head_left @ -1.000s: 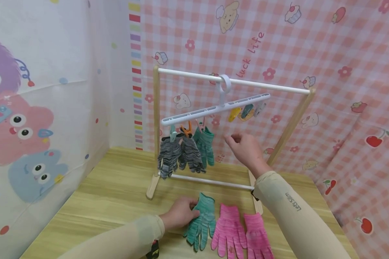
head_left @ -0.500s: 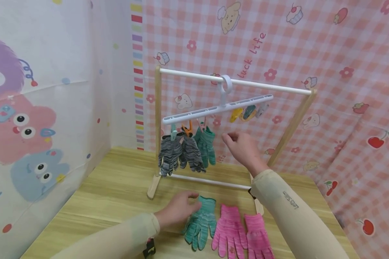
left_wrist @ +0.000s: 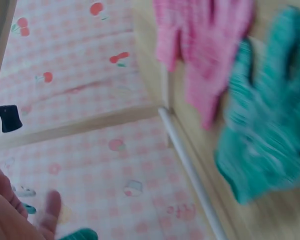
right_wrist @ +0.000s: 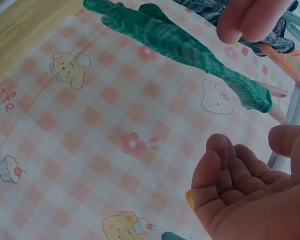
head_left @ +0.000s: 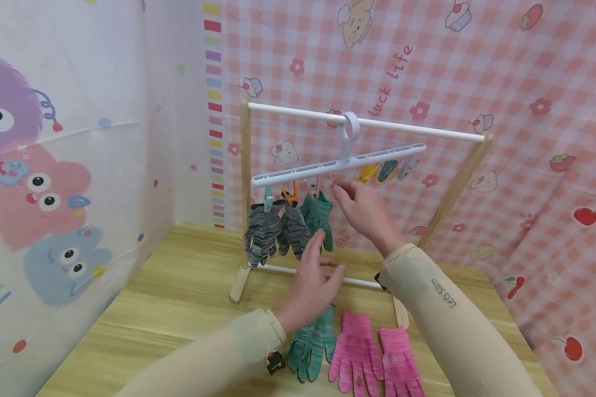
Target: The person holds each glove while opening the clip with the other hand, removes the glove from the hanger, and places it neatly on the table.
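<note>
My left hand [head_left: 310, 286] is raised over the table, fingers extended and empty, close to the lower end of the hanging green glove [head_left: 319, 212]. My right hand [head_left: 365, 212] is just right of that glove, below the hanger [head_left: 298, 175]. In the right wrist view, the right hand [right_wrist: 255, 195] has loosely bent fingers, thumb apart, nothing between them; left-hand fingertips [right_wrist: 255, 20] show above. A pink clip [head_left: 313, 190] holds the green glove. Beneath my left arm lies another green glove [head_left: 310, 353], partly hidden, beside pink gloves [head_left: 356, 353].
Two grey-black gloves [head_left: 264, 231] hang at the hanger's left from a mint clip [head_left: 269, 199] and an orange clip [head_left: 290, 196]. Yellow [head_left: 368, 172], teal [head_left: 388, 170] and grey [head_left: 408, 168] clips hang at its right. A wood-and-white rack [head_left: 245, 182] carries the hanger.
My left hand has let go of the green glove on the table and moved up and right towards the hanging gloves. My right hand has risen slightly towards the hanger.
</note>
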Available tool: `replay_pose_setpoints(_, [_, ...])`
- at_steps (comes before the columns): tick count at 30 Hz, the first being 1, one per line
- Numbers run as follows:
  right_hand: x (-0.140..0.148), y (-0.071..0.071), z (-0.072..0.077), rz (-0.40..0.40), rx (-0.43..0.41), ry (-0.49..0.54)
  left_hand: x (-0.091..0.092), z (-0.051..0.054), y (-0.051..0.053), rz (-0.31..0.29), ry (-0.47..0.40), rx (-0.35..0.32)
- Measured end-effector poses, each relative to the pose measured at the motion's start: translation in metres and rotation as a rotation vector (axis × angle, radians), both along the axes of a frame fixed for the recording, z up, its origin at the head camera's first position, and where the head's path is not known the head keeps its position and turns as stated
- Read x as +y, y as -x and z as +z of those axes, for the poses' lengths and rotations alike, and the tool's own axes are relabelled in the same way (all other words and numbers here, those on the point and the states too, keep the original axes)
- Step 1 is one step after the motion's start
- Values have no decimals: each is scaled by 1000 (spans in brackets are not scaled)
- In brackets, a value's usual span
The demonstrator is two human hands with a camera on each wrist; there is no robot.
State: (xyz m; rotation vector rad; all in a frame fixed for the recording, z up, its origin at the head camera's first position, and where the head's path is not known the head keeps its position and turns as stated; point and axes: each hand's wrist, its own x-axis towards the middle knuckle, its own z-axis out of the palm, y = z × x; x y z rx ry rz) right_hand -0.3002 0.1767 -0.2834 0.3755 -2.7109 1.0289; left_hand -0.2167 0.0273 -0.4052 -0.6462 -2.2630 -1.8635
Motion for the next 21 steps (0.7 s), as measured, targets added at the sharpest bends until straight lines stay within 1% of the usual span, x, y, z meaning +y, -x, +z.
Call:
replay_pose_setpoints(1, [0,0,2,5,2,-10,6,2,2,33,-3,-16])
replay_pose_setpoints(6, [-2,-2,8,19,4,-46,35,13,15,284,75,-54])
replay_pose_setpoints(8, [-3,-3,10,19,2,-56,44,18,21,363,88,-76])
replay_pose_setpoints(11, [-5,-4,12,19,7,-74,54,24,32,452,83,-110])
replay_pose_setpoints(14, [-6,-5,13,20,9,-85,60,29,41,533,78,-136])
replay_pose_setpoints(18, [-8,-5,13,17,-1,-92,63,28,52,646,120,-128])
replay_pose_setpoints(21, [-10,-7,13,5,-11,-97,61,25,61,705,149,-116])
